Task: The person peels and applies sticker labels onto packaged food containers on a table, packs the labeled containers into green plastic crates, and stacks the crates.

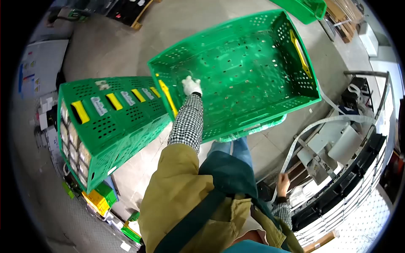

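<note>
A large green crate (236, 69) with yellow handles is tilted in front of me, its inside facing up. My left hand (192, 85), in a white glove, reaches into its left end, fingers slightly apart near the inner surface; nothing can be made out in it. My right hand (282, 184), bare, is low at the right beside my body, its fingers closed around a long white strap (312, 125). The strap loops to the right and up behind the crate. A green wrapped edge (253, 128) shows beneath the crate.
A stack of green crates (118, 114) with yellow handles stands at the left. On the right is a metal cart (382, 101) with white parts and a black basket (358, 93). Another green container (303, 8) is at the top right, near a wooden pallet (344, 25).
</note>
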The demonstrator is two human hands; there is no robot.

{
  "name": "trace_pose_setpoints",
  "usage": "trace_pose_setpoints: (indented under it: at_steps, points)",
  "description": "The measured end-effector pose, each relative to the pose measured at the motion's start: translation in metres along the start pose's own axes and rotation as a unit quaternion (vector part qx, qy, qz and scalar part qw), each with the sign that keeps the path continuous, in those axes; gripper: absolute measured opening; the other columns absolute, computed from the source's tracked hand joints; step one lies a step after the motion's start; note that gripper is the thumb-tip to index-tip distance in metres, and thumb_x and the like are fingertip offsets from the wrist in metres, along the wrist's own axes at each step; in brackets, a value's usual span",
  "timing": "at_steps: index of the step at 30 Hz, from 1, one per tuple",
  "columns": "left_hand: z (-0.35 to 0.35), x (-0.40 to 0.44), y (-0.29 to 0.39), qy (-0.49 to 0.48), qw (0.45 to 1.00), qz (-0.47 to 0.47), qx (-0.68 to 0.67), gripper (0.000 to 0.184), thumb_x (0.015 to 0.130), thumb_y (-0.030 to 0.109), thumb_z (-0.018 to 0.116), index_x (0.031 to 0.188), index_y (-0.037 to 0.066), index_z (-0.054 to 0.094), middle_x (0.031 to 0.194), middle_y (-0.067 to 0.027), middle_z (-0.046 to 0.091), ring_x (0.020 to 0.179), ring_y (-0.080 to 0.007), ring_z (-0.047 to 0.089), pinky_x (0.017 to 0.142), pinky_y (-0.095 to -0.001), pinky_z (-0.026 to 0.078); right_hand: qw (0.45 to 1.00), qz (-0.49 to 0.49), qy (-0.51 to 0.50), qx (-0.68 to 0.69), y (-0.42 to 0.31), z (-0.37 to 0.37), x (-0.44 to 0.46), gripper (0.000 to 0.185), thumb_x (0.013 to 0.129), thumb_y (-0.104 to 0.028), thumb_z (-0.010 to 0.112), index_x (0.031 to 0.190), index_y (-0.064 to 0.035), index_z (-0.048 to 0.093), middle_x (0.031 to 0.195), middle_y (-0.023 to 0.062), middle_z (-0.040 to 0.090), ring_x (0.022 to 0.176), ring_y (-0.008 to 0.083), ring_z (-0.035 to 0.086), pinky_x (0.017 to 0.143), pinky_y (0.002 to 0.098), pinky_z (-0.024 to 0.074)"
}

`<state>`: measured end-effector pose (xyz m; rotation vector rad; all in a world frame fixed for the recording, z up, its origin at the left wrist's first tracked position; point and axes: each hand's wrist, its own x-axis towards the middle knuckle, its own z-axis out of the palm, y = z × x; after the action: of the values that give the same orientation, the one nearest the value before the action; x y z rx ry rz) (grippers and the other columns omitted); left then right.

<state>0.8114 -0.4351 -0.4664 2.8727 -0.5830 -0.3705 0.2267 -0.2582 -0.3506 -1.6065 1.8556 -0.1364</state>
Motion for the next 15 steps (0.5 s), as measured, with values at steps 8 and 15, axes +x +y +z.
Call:
trace_pose_setpoints:
  at_steps: [8, 15]
  points:
    - [-0.048, -0.032, 0.076, -0.239, 0.599, 0.001, -0.764, 0.006, 0.087, 0.005, 0.052, 0.092, 0.003, 0.055, 0.084, -0.0071, 0.059, 0.071, -0.0167, 0.057, 0.062, -0.0282, 0.045, 0.96, 0.201, -0.016, 0.196, 0.0, 0.032, -0.075, 0.019, 0.09, -0.019, 0.054, 0.09, -0.0004, 0.06, 0.069, 0.0048, 0.061, 0.054, 0.0096, 0.052, 0.05, 0.0231, 0.0422]
    - [-0.152, -0.304, 0.212, -0.418, 0.62, 0.517, -0.418, 0.025, 0.085, 0.005, 0.059, 0.11, 0.003, 0.054, 0.088, -0.0069, 0.06, 0.076, -0.0113, 0.056, 0.066, -0.0237, 0.046, 0.961, 0.14, 0.08, 0.225, -0.04, 0.013, -0.077, 0.017, 0.087, -0.018, 0.057, 0.091, -0.0015, 0.06, 0.076, 0.0117, 0.066, 0.064, 0.0193, 0.064, 0.061, 0.0295, 0.0501]
